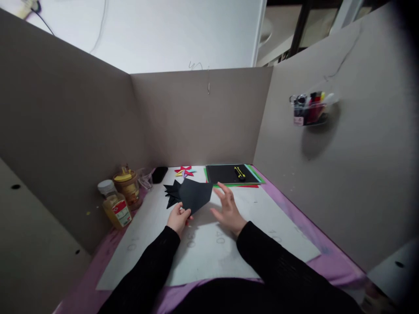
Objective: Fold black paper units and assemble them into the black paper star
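A folded sheet of black paper (196, 195) is raised a little above the white sheet on the table. My left hand (178, 219) pinches its lower edge between thumb and fingers. Just right of the paper, my right hand (229, 210) has its fingers spread, and I see nothing in it. Several pointed black folded paper pieces (172, 193) lie behind and to the left of the held paper, which partly covers them.
At the back are coloured folded paper pieces (185, 172), a black phone-like object (160, 175), and stacked paper (222, 174) bearing a yellow-black cutter (240, 173). A bottle (115, 205), jar (128, 187) and clear cup (145, 179) stand left. Grey panels (203, 117) enclose three sides.
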A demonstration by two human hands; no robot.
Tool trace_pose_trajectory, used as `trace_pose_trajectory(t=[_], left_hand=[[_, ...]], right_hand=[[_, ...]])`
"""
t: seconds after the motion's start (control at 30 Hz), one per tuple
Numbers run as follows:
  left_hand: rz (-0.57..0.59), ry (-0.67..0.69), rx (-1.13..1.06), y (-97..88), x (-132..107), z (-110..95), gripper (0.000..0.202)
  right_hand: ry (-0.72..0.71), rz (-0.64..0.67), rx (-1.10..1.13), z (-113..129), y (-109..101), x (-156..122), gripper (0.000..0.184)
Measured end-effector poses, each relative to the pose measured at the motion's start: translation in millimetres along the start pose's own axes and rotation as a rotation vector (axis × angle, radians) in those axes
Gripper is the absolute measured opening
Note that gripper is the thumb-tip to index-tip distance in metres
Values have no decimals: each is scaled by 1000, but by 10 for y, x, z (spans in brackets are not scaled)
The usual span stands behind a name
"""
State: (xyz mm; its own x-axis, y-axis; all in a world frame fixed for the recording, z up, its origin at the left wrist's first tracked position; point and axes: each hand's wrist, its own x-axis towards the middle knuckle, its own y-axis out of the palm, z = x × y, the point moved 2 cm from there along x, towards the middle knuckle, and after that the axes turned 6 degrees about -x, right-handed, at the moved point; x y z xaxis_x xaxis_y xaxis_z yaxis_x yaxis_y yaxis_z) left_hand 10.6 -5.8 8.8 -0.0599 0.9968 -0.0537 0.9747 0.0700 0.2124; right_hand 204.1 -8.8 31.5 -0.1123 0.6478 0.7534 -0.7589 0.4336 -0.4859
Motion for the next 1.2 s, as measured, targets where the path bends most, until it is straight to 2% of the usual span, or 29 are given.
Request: trace_pose_trajectory(t=[0.07, 0.1, 0.17, 0.27, 0.3, 0.33, 0.37, 0.43, 0.5, 0.57, 0.6, 0.67, 0.8, 0.9, 1.03, 1.2], left_hand=[[28, -28, 28, -6, 24, 45, 52], [37, -39, 39, -7, 35, 68, 56], [44, -57, 65, -13, 59, 106, 61], [12, -26, 195, -61, 83, 112, 61], [-12, 31, 281, -89, 80, 90, 60], [-53, 144, 394, -120, 66, 52, 58], [-50, 312, 538, -138, 35, 2, 58], [72, 580, 817, -138, -64, -67, 50], [339, 681, 1029, -104, -190, -69, 36], [544, 683, 1182, -64, -314, -32, 30], [628, 678, 1225, -42, -370, -7, 29], [721, 677, 1270, -1, -451, 36, 30], [779, 724, 1303, 45, -493, 64, 33], [800, 751, 1305, 35, -471, 57, 34], [785, 791, 1264, 15, -501, 51, 32], [829, 801, 1233, 64, -671, 21, 29]], right_hand=[[-260, 144, -174, 35, -9, 15, 53], [-338, 212, -220, 34, 8, 15, 50], [-408, 301, -242, 2, 63, 7, 45], [-426, 350, -187, -101, 152, -29, 38], [-432, 368, -166, -143, 172, -47, 37], [-448, 399, -144, -185, 186, -69, 36], [-471, 442, -118, -225, 193, -93, 35], [-498, 540, -55, -299, 189, -137, 33], [-484, 623, 17, -358, 167, -168, 31], [-434, 675, 73, -404, 141, -180, 30], [-401, 694, 87, -425, 131, -179, 31], [-333, 721, 96, -467, 114, -162, 36], [-259, 756, 78, -550, 80, -96, 46], [-241, 863, 46, -605, 50, -63, 49], [-173, 976, 134, -659, 42, -50, 33], [-82, 914, 294, -664, 94, 31, 20]])
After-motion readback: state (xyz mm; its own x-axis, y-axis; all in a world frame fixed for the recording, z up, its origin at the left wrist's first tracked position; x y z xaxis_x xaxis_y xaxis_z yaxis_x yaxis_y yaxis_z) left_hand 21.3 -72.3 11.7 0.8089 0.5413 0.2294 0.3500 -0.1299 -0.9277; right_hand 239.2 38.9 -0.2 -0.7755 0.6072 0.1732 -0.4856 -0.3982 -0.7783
